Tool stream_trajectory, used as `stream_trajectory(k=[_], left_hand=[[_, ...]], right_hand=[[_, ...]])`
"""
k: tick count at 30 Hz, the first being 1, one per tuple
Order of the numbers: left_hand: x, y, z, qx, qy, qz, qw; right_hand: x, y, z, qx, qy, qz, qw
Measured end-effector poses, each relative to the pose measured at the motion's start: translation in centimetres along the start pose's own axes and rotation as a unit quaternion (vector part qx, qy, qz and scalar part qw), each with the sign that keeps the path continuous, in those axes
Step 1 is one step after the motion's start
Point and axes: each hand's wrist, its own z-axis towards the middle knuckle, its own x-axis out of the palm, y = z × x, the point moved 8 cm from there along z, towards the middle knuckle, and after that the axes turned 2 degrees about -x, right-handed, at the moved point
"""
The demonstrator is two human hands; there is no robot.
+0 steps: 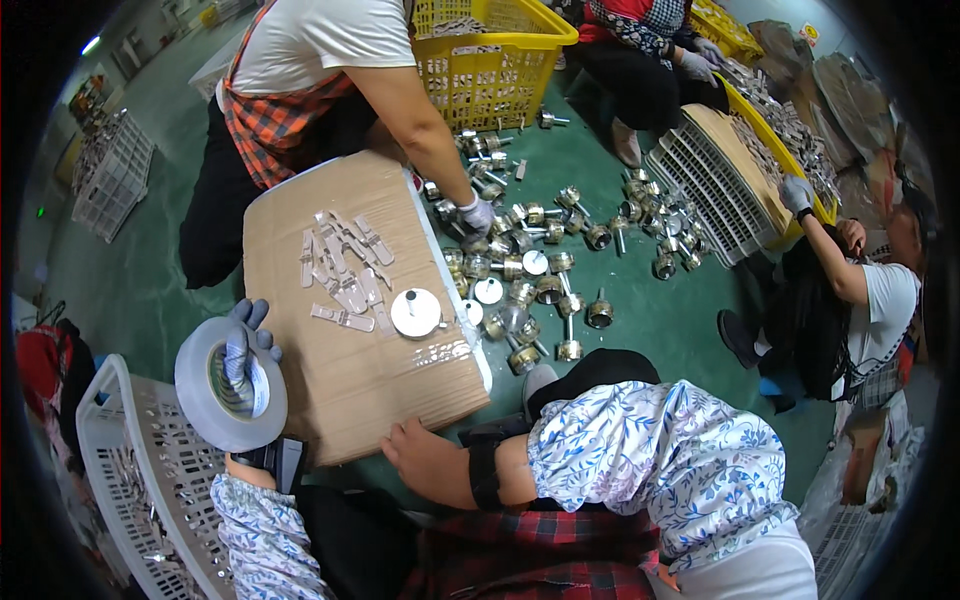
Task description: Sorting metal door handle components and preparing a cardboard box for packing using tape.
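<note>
A wide roll of clear tape (pixel 205 400) is in my gloved left hand (pixel 238 352), whose fingers hook through its core at the board's left edge. My bare right hand (pixel 425 458) rests at the near edge of the cardboard sheet (pixel 370 415), fingers loosely bent on it and nothing visible in them. Several small grey plastic clips (pixel 345 258) lie heaped on the cardboard. Close to its right edge sits a white round disc with a dark centre post (pixel 416 312).
Many metal stemmed parts (pixel 549 290) cover the green floor to the right; a co-worker's gloved hand (pixel 478 215) reaches among them. A grey crate (pixel 185 465) stands at my left, a yellow basket (pixel 490 80) beyond. Other people sit at the upper right and right.
</note>
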Motion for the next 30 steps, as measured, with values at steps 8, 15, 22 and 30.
stream_trajectory(k=[8,15,22,30], left_hand=[[0.1,-0.3,-0.1,0.005,-0.017,0.006,1.0],[-0.2,-0.3,0.0,0.0,-0.027,0.025,0.999],[0.7,-0.7,-0.5,0.005,-0.031,0.038,0.999],[2.6,-1.3,-1.2,0.017,-0.046,0.024,0.999]], right_hand=[[0.3,0.1,0.1,-0.018,-0.004,-0.015,1.0],[-0.3,-0.1,0.0,-0.012,-0.047,-0.017,0.999],[-0.3,0.0,0.1,-0.013,-0.053,-0.015,0.998],[-0.1,-0.1,0.0,-0.015,-0.046,-0.017,0.999]])
